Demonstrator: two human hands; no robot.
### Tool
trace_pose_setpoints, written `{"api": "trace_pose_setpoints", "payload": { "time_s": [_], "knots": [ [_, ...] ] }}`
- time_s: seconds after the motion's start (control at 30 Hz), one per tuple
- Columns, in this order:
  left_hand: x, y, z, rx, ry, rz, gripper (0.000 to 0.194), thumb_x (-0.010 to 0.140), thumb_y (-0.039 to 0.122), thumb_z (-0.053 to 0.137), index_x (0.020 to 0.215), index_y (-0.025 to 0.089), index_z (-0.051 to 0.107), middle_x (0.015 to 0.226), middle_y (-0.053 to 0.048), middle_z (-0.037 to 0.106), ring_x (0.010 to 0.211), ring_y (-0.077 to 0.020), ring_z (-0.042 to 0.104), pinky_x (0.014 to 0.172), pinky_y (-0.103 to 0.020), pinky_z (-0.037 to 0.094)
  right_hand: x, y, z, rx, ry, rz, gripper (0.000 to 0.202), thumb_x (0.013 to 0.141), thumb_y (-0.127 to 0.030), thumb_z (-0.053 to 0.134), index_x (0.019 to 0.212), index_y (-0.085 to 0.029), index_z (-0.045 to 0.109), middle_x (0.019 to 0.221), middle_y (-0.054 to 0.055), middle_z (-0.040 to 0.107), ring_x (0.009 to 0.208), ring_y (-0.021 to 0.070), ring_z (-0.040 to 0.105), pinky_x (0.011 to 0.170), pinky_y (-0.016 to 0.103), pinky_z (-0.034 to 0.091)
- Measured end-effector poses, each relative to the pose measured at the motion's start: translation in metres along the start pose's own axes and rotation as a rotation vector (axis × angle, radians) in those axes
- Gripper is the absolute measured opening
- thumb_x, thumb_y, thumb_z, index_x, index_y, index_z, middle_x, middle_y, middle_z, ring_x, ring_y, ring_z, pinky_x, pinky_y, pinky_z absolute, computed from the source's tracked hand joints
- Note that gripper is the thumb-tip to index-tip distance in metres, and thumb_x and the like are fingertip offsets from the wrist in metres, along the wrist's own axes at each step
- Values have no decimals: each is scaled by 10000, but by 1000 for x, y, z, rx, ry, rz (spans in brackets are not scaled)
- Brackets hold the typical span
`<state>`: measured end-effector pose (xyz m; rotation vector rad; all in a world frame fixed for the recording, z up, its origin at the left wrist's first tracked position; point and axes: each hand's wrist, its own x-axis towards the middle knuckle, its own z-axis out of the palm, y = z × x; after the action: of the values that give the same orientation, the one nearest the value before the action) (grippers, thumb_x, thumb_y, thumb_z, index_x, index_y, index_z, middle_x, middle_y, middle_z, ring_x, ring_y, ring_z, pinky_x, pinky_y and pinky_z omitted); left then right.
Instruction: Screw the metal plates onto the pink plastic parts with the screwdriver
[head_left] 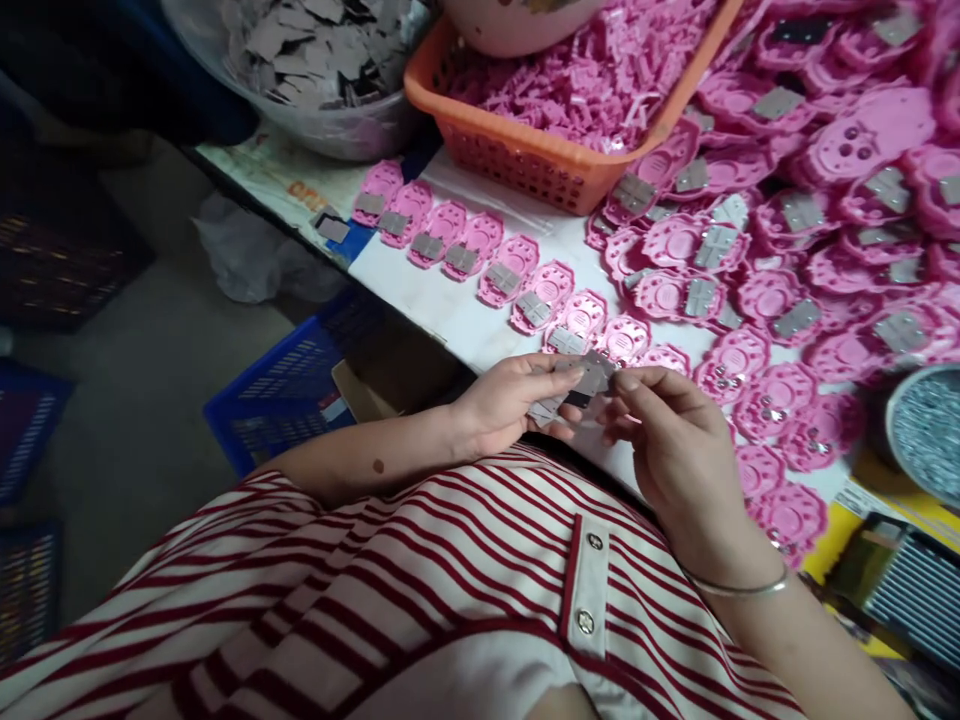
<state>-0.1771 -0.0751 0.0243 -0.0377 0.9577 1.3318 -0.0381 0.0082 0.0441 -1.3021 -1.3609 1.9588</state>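
Observation:
My left hand is closed around several thin grey plates, with the thumb on top. A dark piece shows among them. My right hand pinches the right edge of the top plate between thumb and fingertips. Beyond the hands, a row of pink plastic shells runs along the table edge, the farther ones each with a grey plate lying across one end. The shells just past my right hand, such as this pink shell, are partly hidden by it.
An orange basket of small pink parts and a clear bowl of grey plates stand at the back. Pink shells are heaped at right, near a tub of small metal bits. A blue crate sits below the table.

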Motion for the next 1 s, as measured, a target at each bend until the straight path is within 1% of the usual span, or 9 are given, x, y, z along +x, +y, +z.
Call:
{"api": "trace_pose_setpoints", "payload": {
  "time_s": [0.17, 0.33, 0.5, 0.57, 0.67, 0.73, 0.8, 0.87, 1.0],
  "knots": [
    [-3, -3, 2, 19, 40, 10, 90, 861, 128, 682, 950, 138, 692, 815, -24, 694, 549, -87, 640, 473, -193, 557, -6, 6, -1, 1, 115, -79, 242, 751, -398, 754, 811, -209, 616, 698, -23, 584, 553, 91, 543, 456, 217, 460],
    [-4, -6, 3, 37, 82, 2, 97, 870, 127, 667, 965, 139, 674, 815, -20, 691, 547, -85, 636, 468, -193, 555, -5, 8, -7, 33, 84, -56, 245, 746, -386, 760, 823, -209, 608, 729, -21, 589, 566, 93, 548, 461, 222, 462],
    [-6, -3, 0, 36, 104, 43, 61, 857, 139, 674, 916, 142, 659, 780, 7, 655, 547, -84, 637, 459, -191, 558, -2, -3, -24, -84, 57, -143, 197, 756, -373, 767, 835, -213, 685, 699, -12, 619, 562, 98, 540, 490, 236, 451],
    [-7, -2, -2, 63, 101, 51, 50, 846, 146, 682, 885, 138, 653, 769, 5, 656, 546, -87, 638, 451, -189, 558, 0, -13, -33, -266, -27, -202, 170, 788, -367, 739, 866, -218, 715, 709, 3, 645, 585, 112, 552, 527, 254, 458],
    [-9, -3, -3, 183, 14, 1, 151, 791, 161, 742, 923, 136, 673, 740, 2, 661, 515, -92, 626, 415, -181, 543, 2, -31, -40, -637, -251, -377, 133, 856, -310, 646, 888, -222, 741, 802, 43, 689, 727, 155, 615, 650, 296, 488],
    [-10, -5, -2, 286, -64, -82, 243, 746, 159, 782, 968, 133, 687, 688, 5, 652, 479, -97, 611, 388, -180, 529, 4, -40, -38, -843, -386, -517, 171, 877, -259, 584, 900, -225, 750, 823, 56, 687, 776, 173, 621, 693, 313, 477],
    [-10, -7, 0, 343, -98, -132, 262, 720, 162, 804, 956, 129, 693, 644, 11, 634, 460, -96, 599, 375, -176, 519, 6, -44, -31, -928, -444, -597, 183, 878, -252, 574, 914, -223, 751, 815, 56, 679, 762, 171, 611, 689, 312, 460],
    [-9, -8, 1, 333, -93, -100, 228, 713, 180, 812, 900, 129, 691, 650, 16, 624, 466, -91, 597, 372, -168, 512, 7, -40, -24, -864, -376, -573, 178, 873, -310, 621, 972, -216, 735, 843, 52, 685, 762, 165, 611, 691, 307, 460],
    [-5, -6, -1, 244, -50, 39, 210, 726, 235, 811, 839, 132, 666, 713, 22, 622, 501, -77, 609, 393, -158, 515, 7, -17, -15, -503, -240, -330, 306, 810, -462, 718, 948, -190, 689, 851, 38, 688, 752, 151, 616, 681, 288, 481]
  ]
}}
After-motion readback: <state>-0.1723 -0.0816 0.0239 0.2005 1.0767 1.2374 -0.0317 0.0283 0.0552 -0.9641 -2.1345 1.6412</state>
